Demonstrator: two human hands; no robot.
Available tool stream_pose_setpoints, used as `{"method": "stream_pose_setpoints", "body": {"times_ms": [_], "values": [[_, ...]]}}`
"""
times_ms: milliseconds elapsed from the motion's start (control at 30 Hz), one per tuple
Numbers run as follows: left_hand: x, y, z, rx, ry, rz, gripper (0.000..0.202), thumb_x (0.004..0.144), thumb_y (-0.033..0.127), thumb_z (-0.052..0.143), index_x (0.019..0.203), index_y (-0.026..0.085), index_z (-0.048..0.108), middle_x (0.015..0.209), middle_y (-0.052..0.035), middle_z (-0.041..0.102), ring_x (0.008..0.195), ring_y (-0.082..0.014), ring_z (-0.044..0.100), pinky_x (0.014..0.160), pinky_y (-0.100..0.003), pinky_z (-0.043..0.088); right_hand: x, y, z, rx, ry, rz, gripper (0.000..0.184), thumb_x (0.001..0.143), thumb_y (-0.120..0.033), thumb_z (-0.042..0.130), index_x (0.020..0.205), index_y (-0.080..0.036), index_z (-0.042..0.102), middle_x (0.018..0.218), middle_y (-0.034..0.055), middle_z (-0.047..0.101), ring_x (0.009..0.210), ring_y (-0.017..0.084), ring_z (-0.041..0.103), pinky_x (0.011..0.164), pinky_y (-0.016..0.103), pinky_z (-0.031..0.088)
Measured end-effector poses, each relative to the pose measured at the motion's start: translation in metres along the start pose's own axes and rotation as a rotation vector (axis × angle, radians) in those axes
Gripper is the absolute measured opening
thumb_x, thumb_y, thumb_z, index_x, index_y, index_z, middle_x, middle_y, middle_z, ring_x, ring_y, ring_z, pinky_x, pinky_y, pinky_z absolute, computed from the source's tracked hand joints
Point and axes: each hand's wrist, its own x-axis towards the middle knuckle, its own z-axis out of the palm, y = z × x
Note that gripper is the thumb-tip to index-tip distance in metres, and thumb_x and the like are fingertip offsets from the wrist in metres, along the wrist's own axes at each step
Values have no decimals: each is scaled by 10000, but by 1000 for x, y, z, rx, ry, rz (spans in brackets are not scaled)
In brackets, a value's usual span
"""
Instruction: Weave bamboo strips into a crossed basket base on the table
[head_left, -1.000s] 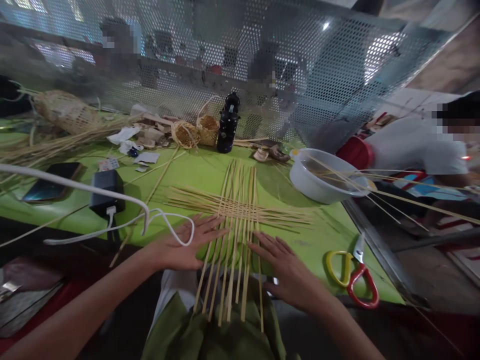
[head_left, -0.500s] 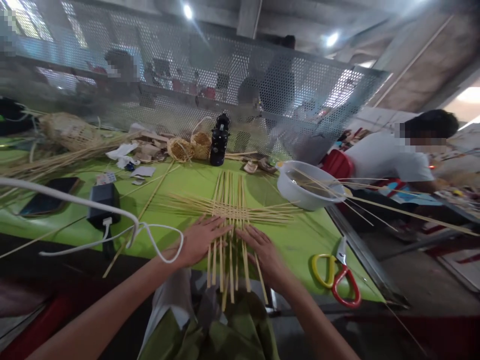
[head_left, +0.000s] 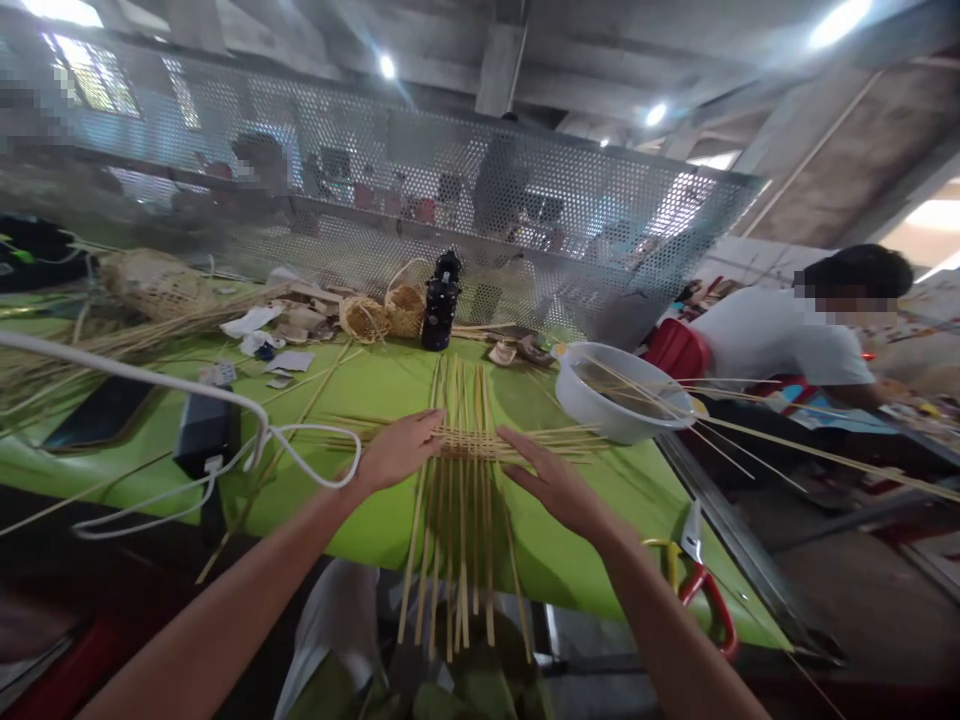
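A partly woven mat of bamboo strips (head_left: 469, 445) lies on the green table, with long loose strips (head_left: 461, 540) hanging over the near edge and others fanning out to both sides. My left hand (head_left: 401, 452) rests at the weave's left edge, fingers stretched toward it and holding nothing I can see. At the opposite edge is my right hand (head_left: 555, 482), its fingers extended and thumb apart, fingertips at the crossing strips. Scissors (head_left: 694, 570) with yellow and red handles lie on the right, partly hidden by my right forearm.
Behind the weave stand a black bottle (head_left: 441, 305) and small woven baskets (head_left: 365, 320). A white basin (head_left: 622, 405) with strips across it sits at the right edge. On the left are a white cable (head_left: 259, 410), a dark adapter (head_left: 202, 430) and a phone (head_left: 101, 412). A person (head_left: 780, 335) sits beyond.
Both hands have moved from the near strips up to the sides of the weave and are farther apart. The view has tilted up slightly, and my right forearm now covers part of the scissors.
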Motion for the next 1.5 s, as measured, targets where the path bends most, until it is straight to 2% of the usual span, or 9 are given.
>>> {"method": "stream_pose_setpoints", "body": {"times_ms": [100, 200, 333, 467, 667, 900, 1067, 1267, 1500], "values": [[32, -5, 20, 172, -24, -37, 551, 1025, 425, 422, 1491, 133, 447, 1568, -215, 420, 1458, -312, 414, 1166, -492, 359, 42, 6, 17, -142, -27, -17, 587, 1038, -474, 442, 1545, -181, 417, 1580, 157, 430, 1468, 264, 406, 1201, 489, 345], [53, -17, 38, 211, -127, 5, 540, 1038, 408, 368, 1516, 160, 414, 1600, -217, 358, 1484, -315, 368, 1166, -556, 327, 68, 21, 37, -291, -83, -33, 552, 1047, -430, 447, 1526, -155, 436, 1563, 179, 452, 1470, 252, 404, 1189, 457, 363], [70, -30, 48, 202, -195, 56, 573, 1024, 420, 375, 1562, 222, 353, 1652, -164, 278, 1516, -304, 302, 1192, -597, 246, 78, 42, 48, -355, -113, -16, 490, 1054, -337, 428, 1513, -165, 450, 1591, 169, 412, 1482, 242, 384, 1172, 467, 379], [81, -36, 52, 185, -178, 74, 584, 1020, 453, 392, 1568, 261, 336, 1666, -114, 277, 1525, -271, 282, 1220, -569, 181, 77, 52, 41, -267, -58, -17, 482, 1045, -288, 409, 1504, -154, 471, 1579, 159, 439, 1469, 235, 405, 1187, 461, 354], [80, -38, 44, 119, -46, 83, 544, 1054, 443, 323, 1560, 248, 361, 1655, -98, 311, 1527, -225, 274, 1242, -520, 138, 64, 45, 26, -134, 102, -30, 472, 1033, -285, 424, 1495, -213, 495, 1554, 95, 491, 1446, 202, 437, 1198, 445, 343], [71, -53, 29, 117, -15, 70, 459, 1042, 332, 381, 1477, 255, 505, 1604, -59, 417, 1502, -213, 335, 1243, -504, 162, 61, 42, 29, -127, 53, -79, 449, 1020, -251, 447, 1453, -191, 552, 1477, 112, 577, 1377, 228, 526, 1175, 450, 391], [61, -55, 19, 70, 6, 60, 441, 1037, 340, 394, 1445, 275, 547, 1566, -31, 473, 1492, -199, 358, 1246, -478, 187, 55, 49, 27, -43, 104, -95, 458, 1009, -245, 456, 1456, -266, 554, 1470, 69, 587, 1352, 235, 556, 1151, 466, 429], [59, -37, 40, 75, -116, 211, 506, 1048, 427, 382, 1534, 294, 429, 1599, -54, 406, 1494, -241, 361, 1231, -523, 234, 57, 51, 35, -83, -16, -118, 487, 1013, -314, 481, 1493, -236, 514, 1526, 102, 521, 1415, 260, 484, 1184, 490, 375], [62, -45, 55, 142, -185, 238, 580, 1035, 543, 366, 1575, 335, 335, 1661, -41, 264, 1531, -263, 275, 1225, -520, 226, 59, 53, 42, -141, -158, -111, 512, 1027, -320, 456, 1538, -296, 439, 1600, 59, 422, 1480, 240, 386, 1213, 492, 315]]}}
